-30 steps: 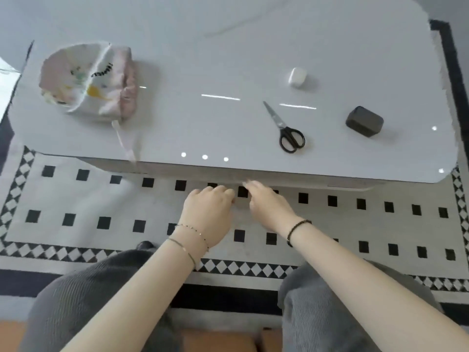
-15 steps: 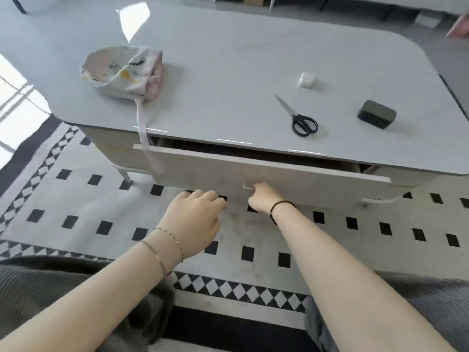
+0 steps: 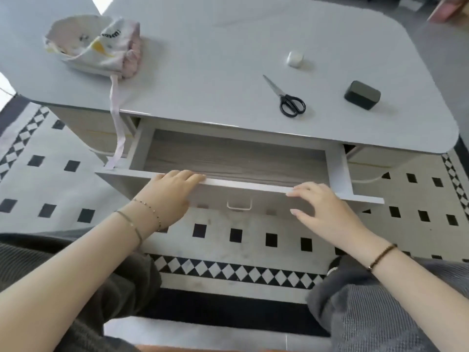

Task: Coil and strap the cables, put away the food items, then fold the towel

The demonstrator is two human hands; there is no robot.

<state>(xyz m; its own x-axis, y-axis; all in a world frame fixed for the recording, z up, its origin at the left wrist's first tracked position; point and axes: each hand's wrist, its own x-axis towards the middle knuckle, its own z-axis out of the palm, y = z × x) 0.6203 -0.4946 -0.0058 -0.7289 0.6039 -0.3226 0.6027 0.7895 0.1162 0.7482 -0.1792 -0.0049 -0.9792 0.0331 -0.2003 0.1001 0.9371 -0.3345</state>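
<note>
The drawer (image 3: 238, 161) of the low grey table (image 3: 215, 59) stands pulled out, and its wood-grain bottom shows nothing inside. My left hand (image 3: 167, 194) rests on the top edge of the drawer front, fingers laid straight over it. My right hand (image 3: 322, 209) touches the same edge further right with its fingertips, thumb against the front face. The small handle (image 3: 239, 205) sits between my hands, untouched. A printed white cloth bundle (image 3: 94, 47) lies at the table's far left, its pale strap (image 3: 116, 123) hanging down over the edge.
Black scissors (image 3: 286, 97), a small white case (image 3: 295, 58) and a dark grey box (image 3: 362, 95) lie on the table's right half. A black-and-white patterned rug (image 3: 241, 237) covers the floor below. My knees frame the bottom of the view.
The drawer has come out from shut to wide open. My right hand left the handle, and both hands moved up onto the top edge of the drawer front.
</note>
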